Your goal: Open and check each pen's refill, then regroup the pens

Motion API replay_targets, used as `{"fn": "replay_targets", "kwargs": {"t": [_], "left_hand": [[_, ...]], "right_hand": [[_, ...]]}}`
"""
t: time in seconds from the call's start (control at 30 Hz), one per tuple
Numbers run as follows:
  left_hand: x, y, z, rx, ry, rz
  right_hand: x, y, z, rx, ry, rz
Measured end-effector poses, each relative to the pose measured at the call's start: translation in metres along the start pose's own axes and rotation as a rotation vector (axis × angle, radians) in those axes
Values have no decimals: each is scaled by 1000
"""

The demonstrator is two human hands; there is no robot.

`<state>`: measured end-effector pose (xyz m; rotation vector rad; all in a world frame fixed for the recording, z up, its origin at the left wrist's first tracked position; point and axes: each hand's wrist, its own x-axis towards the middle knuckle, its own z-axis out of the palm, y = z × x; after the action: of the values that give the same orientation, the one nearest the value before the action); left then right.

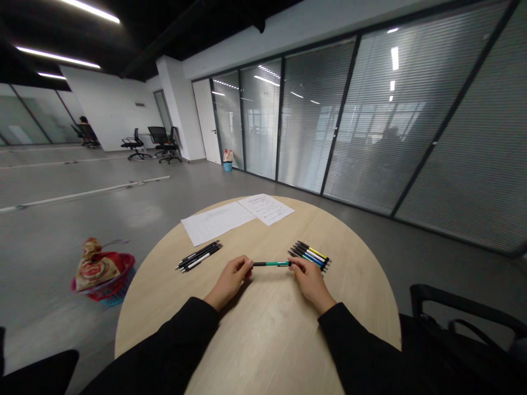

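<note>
**Green pen (272, 264) gripped level above the round wooden table (263, 351)**

I am holding the green pen crosswise in front of me, near the middle of the tabletop. My left hand (229, 280) is closed on the pen's left end, with the fingers curled and the thumb on top, and my right hand (312, 284) is closed on its right end, pinching the black tip. Both forearms are angling in from the bottom corners of the frame, covered by black sleeves (173, 334), and the wrists are bent slightly inward.

The pen has a glossy green barrel with black ends, and it is spanning the gap between my hands. The table has a pale, fine-grained wood finish and a smooth curved edge.

Just beyond my left hand, a bundle of black pens (198, 256) is lying side by side. Right behind my right hand, a tight row of pens with yellow, white and blue barrels (308, 256) is resting with their tips pointing left. Two white printed sheets (216, 222) are overlapping slightly near the far edge.

At left, on the grey floor, a red plastic basket (102, 280) is holding a crumpled printed bag (95, 264). Glass partitions with grey blinds (370, 120) are running along the upper right, and a seated person (84, 129) is working in the far upper left.
</note>
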<state>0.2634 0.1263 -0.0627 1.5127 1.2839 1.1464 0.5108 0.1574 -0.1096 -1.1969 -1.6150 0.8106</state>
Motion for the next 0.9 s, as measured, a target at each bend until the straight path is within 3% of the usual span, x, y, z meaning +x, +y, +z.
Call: {"fn": "replay_targets", "kwargs": {"t": [0.4, 0.67, 0.9], "left_hand": [[-1, 3, 1, 55, 1, -19], [4, -16, 0, -127, -13, 24], [2, -12, 0, -139, 4, 30]], "right_hand": [[-1, -6, -1, 11, -10, -10], [0, -3, -1, 10, -17, 3], [0, -4, -1, -10, -11, -9]]}}
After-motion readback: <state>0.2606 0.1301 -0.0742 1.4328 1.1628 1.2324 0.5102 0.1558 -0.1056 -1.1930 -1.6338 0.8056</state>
